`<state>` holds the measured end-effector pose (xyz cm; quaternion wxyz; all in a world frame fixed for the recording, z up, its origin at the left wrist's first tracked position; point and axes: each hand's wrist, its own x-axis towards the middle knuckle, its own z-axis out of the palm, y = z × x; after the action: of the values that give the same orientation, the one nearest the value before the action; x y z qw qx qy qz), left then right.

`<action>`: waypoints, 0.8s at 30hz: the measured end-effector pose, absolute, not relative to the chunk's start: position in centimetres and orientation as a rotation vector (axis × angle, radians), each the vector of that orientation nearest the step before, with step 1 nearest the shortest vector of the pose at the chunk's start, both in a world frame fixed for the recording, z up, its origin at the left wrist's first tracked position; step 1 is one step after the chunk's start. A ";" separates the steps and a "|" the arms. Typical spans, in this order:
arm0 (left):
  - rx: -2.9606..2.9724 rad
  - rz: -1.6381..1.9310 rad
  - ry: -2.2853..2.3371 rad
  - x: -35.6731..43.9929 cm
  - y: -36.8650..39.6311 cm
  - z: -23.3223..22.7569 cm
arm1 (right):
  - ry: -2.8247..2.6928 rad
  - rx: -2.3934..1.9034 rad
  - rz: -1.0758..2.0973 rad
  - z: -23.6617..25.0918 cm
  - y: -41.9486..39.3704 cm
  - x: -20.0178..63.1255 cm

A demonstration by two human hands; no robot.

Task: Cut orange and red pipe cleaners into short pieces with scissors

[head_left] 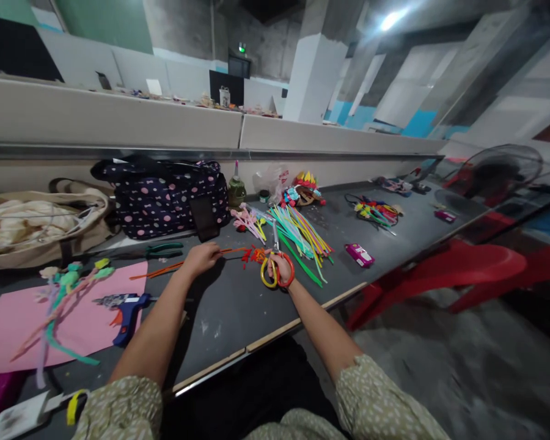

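Observation:
My left hand (201, 258) is closed on an orange pipe cleaner (233, 250), pinched at the fingertips over the dark table. At the far end of that stem is a cluster of small orange-red pieces (253, 255), close to my right hand. Scissors (275, 237) with one yellow and one red handle loop are in my right hand (282, 267), blades pointing away from me. Whether the right fingers also touch the orange cluster, I cannot tell. More orange pipe cleaners (162, 270) lie left of my left hand, near green-handled pliers (164, 249).
Colourful pipe cleaners (302, 235) are piled beyond my right hand. A blue glue gun (131, 318) and finished pipe-cleaner flowers (68, 281) rest on pink paper (9, 318) at left. Behind stand a patterned bag (165, 201) and a bottle (237, 190). Red chairs (440, 275) are at right.

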<state>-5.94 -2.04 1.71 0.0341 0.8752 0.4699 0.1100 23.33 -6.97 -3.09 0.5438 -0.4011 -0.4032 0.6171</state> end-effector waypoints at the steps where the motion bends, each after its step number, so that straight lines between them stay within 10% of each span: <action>1: 2.683 0.296 1.453 -6.0 -2.0 1.7 | -0.949 -0.951 1.461 -3.2 -6.9 23.4; 24: 2.510 0.422 1.362 -4.3 -2.3 1.6 | -0.942 -0.946 1.437 -3.1 -7.2 23.6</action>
<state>-4.30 -2.34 1.56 0.1273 0.8624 0.4680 0.1449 23.55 -7.22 -3.11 0.5565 -0.4010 -0.3990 0.6086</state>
